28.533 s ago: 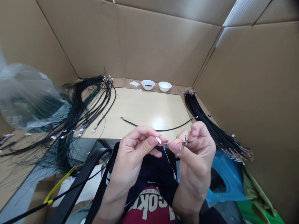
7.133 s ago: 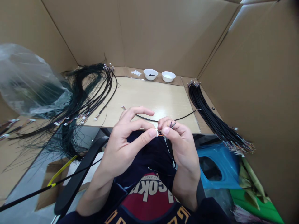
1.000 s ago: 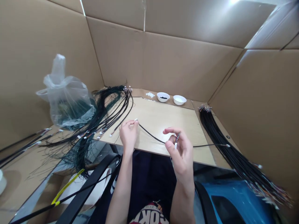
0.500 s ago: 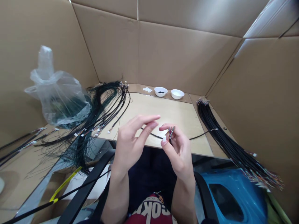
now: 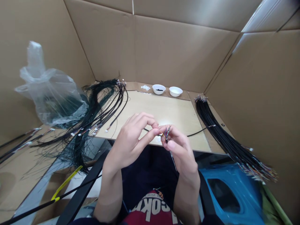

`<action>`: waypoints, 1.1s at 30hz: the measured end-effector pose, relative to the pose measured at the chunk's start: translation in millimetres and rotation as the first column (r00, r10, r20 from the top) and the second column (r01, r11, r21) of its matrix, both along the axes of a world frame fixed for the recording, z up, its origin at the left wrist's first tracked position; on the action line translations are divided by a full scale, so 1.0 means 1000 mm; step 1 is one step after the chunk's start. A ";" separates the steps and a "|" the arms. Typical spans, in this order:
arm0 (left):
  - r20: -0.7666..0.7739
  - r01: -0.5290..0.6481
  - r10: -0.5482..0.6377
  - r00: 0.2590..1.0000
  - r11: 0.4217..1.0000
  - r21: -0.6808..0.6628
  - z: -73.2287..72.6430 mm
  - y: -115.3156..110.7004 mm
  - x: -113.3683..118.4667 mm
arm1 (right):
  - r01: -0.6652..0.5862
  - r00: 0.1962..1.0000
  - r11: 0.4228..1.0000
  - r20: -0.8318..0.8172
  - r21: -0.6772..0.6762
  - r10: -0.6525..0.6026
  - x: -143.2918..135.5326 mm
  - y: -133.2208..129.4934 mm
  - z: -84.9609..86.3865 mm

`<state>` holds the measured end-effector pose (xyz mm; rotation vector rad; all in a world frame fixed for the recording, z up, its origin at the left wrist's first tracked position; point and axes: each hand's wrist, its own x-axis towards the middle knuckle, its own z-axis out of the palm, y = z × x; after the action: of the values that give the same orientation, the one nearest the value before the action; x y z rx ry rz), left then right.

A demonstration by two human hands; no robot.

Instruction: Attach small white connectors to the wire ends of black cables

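Note:
Above the front edge of the board, my left hand [image 5: 133,140] pinches a thin yellow wire [image 5: 161,133] between thumb and forefinger. My right hand [image 5: 180,147] is closed round the end of a black cable [image 5: 197,133], where several coloured wires [image 5: 167,132] fan out upward past the fingers. Both sets of fingertips are close together. The white connector is mostly hidden, with only a pale bit near the right fingers. The cable runs out behind my right hand toward the bundle on the right.
A wooden board [image 5: 150,106] lies ahead, with two white bowls [image 5: 175,91] and small white connectors [image 5: 145,87] behind it. Black cables [image 5: 215,131] lie bundled on the right. Left are more cables [image 5: 114,106] and a plastic bag [image 5: 56,100]. A blue chair [image 5: 229,193] stands lower right.
My left hand has moved in to my right and now pinches the yellow wire. The white connector by my right thumb is no longer plainly visible. The view has shifted slightly.

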<state>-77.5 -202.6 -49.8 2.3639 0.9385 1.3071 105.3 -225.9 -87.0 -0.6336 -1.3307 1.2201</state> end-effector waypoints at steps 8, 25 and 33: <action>0.066 0.139 -0.127 0.990 0.956 -0.257 0.008 -0.004 -0.010 | 0.041 0.996 0.990 -0.074 -0.131 -0.051 -0.010 0.000 0.002; 0.585 0.251 0.101 0.805 0.836 -0.489 -0.008 -0.037 0.005 | -0.112 0.967 0.983 -0.244 -0.147 0.074 -0.011 -0.006 0.006; 0.759 0.536 0.054 0.649 0.676 -0.506 -0.005 -0.024 0.005 | -0.272 0.913 0.937 -0.368 -0.219 0.179 -0.009 -0.004 0.005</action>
<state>-72.8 -226.6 -54.8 1.1365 0.6074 1.2741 96.5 -229.6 -82.4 -0.4305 -0.9719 1.6380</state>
